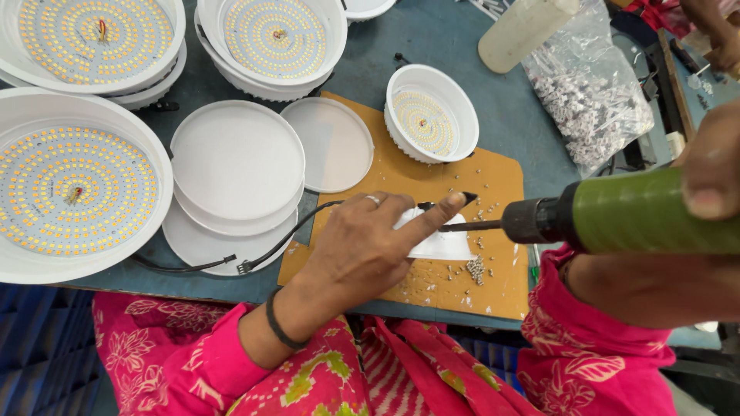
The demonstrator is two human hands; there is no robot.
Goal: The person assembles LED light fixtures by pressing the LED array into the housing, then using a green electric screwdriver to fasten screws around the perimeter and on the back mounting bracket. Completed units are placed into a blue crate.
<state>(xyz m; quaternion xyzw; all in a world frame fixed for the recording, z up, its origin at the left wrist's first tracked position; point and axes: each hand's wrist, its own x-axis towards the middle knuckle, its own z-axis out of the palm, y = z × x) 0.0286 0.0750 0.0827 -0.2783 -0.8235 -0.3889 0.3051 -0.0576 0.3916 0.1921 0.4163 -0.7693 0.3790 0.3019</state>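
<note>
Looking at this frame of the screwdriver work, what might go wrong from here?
1. The left hand pins a small white part with its forefinger right beside the bit of the green electric screwdriver held by the right hand; a slip might jab the fingertip.
2. Loose screws lie scattered on the brown mat near the table edge and may roll off.
3. The black cable by the wrist might snag.

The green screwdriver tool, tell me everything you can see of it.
The power screwdriver has a smooth olive-green body that looks plastic, a black chuck and a thin dark bit. It lies nearly level, bit pointing left. The right hand grips its body; the bit tip meets the left hand at its forefinger, above a small white part on the brown mat.
</note>
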